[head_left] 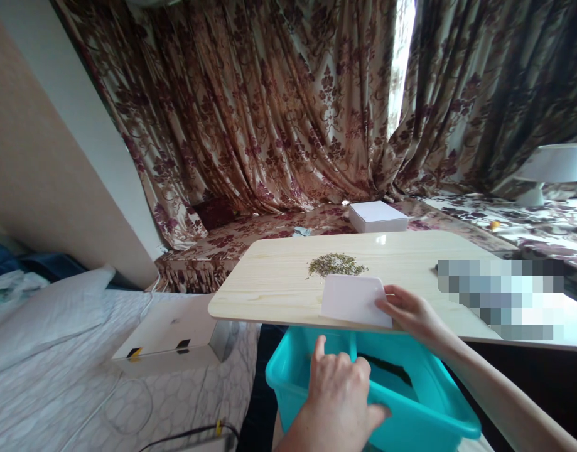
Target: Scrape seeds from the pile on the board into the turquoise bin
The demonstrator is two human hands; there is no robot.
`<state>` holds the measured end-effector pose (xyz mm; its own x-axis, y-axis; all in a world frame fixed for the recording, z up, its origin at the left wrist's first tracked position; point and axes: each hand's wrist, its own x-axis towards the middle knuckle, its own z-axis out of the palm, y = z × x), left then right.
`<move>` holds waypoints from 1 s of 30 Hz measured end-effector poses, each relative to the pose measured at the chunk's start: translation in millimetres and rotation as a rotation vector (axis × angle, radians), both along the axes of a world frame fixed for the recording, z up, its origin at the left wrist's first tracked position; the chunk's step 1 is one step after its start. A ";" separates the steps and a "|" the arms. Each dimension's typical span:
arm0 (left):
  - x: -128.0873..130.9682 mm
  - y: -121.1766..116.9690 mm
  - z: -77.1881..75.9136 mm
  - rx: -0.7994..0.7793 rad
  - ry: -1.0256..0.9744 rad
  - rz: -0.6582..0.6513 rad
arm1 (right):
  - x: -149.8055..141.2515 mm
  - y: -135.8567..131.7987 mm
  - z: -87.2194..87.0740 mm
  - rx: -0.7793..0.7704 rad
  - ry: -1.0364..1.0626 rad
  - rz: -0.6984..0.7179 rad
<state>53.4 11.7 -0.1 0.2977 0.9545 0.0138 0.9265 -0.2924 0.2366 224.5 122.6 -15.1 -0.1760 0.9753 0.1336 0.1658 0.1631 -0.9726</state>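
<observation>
I see a white board on the table, its edge pinched in the right hand; green flakes lie beside it. Before the table, the left hand overlaps a turquoise bin; I can't tell its grip.

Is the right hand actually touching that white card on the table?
Touching. The head view shows the right hand with its fingertips on the right edge of the white card.

a grain heap lies on the surface, behind the scraper; divided bin before the surface; bed left.
</observation>
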 end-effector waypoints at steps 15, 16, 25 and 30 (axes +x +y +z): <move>-3.3 -1.9 -4.8 0.013 0.006 -0.019 | -1.7 44.1 -6.0 0.166 0.033 -0.273; -3.5 -1.6 -5.0 0.014 0.010 -0.019 | -1.2 46.0 -8.6 0.178 0.020 -0.281; -2.4 -1.7 -6.6 0.017 0.007 -0.014 | -2.2 50.0 -10.1 0.193 0.043 -0.272; -3.3 -1.0 -6.7 0.003 0.000 -0.014 | -5.9 48.3 -9.1 0.148 0.017 -0.252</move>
